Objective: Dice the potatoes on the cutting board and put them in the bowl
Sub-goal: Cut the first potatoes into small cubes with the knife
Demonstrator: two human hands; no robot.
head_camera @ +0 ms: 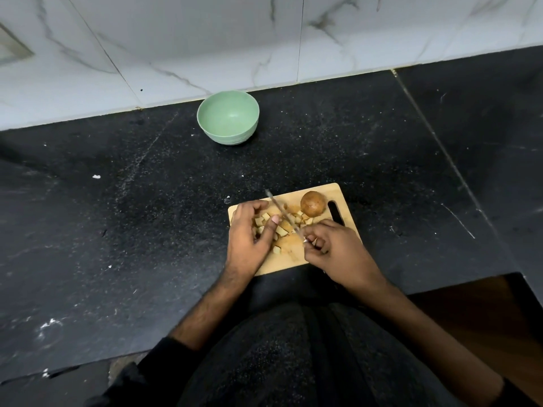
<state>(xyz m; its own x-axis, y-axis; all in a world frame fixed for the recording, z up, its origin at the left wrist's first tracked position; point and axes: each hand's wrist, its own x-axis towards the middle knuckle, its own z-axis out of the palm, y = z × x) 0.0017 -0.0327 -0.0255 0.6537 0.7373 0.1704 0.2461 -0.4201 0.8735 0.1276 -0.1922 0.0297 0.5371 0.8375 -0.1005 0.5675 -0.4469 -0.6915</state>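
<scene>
One whole potato [313, 204] waits at the cutting board's [346, 227] upper right while the right hand [338, 254], closed around the knife [283, 214], should chop steadily as the left hand's [249, 233] curled fingers steady the potato cubes [282, 230] at frame centre, the green bowl [228, 117] empty above.

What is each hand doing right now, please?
Left hand: open, curved over the diced potato pieces on the wooden cutting board.
Right hand: closed on the thin-bladed knife.
</scene>
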